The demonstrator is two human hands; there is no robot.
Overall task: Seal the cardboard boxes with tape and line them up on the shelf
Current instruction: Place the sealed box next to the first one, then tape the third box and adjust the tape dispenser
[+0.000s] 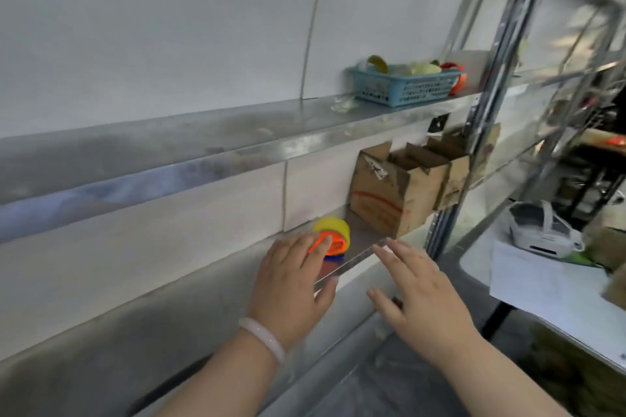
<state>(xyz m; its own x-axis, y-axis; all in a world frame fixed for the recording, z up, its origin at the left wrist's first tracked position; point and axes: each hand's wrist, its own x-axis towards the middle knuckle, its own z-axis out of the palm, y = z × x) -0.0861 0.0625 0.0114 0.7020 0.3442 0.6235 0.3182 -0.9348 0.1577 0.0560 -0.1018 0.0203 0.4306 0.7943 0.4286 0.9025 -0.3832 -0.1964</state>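
Observation:
A yellow tape roll in an orange dispenser (333, 236) sits on the middle metal shelf (352, 257). My left hand (291, 284), with a pale bracelet at the wrist, rests its fingertips on the dispenser, fingers spread. My right hand (423, 291) hovers open in front of the shelf edge, holding nothing. Further right on the same shelf stand two cardboard boxes, the nearer one (393, 193) with its flaps open and the other (454, 176) behind it.
The upper shelf (237, 142) carries a blue plastic basket (406, 85) with tape rolls. A metal upright (487, 105) stands at the shelf's right end. To the right is a white table (542, 284) with a white object and papers.

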